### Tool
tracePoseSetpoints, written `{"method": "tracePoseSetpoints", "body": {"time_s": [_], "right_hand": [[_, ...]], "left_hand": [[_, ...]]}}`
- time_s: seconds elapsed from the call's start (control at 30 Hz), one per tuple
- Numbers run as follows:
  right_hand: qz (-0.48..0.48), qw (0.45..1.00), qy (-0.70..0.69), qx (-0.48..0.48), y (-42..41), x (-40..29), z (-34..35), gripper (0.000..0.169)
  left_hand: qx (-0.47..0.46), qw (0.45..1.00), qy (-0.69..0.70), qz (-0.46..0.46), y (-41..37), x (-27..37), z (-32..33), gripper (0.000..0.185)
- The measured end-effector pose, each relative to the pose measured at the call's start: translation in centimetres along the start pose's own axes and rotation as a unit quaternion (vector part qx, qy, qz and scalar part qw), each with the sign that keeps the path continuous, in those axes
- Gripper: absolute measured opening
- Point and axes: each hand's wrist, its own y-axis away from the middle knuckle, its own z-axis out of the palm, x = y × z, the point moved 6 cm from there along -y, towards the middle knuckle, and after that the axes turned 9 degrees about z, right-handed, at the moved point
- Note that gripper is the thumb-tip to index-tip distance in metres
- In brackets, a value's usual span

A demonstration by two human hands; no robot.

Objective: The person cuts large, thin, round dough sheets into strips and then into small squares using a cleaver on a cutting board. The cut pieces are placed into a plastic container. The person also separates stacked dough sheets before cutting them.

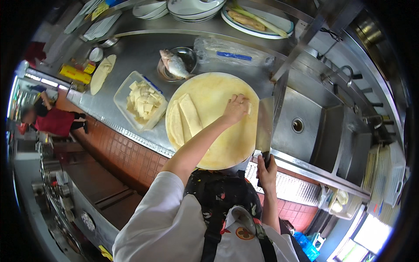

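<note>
My right hand (267,173) grips the dark handle of a cleaver (264,122). The cleaver's broad blade points away from me, just past the right edge of a round cutting board (226,144). Over the board's right side, my left hand (237,106) has its fingers curled down. A small pale food piece (249,108) lies at its fingertips, and whether they pinch it is hidden. Long pale food strips (190,114) rest on the left part of the board, partly behind my left forearm. Left of the board, a clear plastic container (122,98) holds many cut pale chunks (144,101).
Behind the board, a whole fish (175,64) lies across a metal bowl (190,55), near plastic wrapping (206,49). A steel sink (294,104) adjoins on the right. A shelf with plates (196,11) runs above. Far left stands another person (54,119).
</note>
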Motion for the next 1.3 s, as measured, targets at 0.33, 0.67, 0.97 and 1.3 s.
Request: {"method": "tracePoseSetpoints", "body": {"time_s": [0.33, 0.67, 0.97, 1.3], "right_hand": [[-0.001, 0.997, 0.031, -0.069, -2.3, -0.6, 0.5, 0.025], [-0.005, 0.983, 0.074, -0.166, -1.8, -3.6, 8.8, 0.027], [-0.032, 0.972, 0.107, -0.209, 0.1, -6.0, 17.6, 0.025], [-0.026, 0.98, 0.109, -0.162, 1.4, -6.2, 22.0, 0.025]], "left_hand": [[0.108, 0.987, -0.035, -0.116, 2.3, -2.0, -0.1, 0.015], [0.353, 0.841, 0.284, -0.297, 16.3, -20.5, -8.5, 0.024], [0.437, 0.778, 0.084, -0.443, 31.4, -33.5, -23.9, 0.021], [0.406, 0.793, -0.07, -0.448, 32.5, -39.9, -29.1, 0.019]]}}
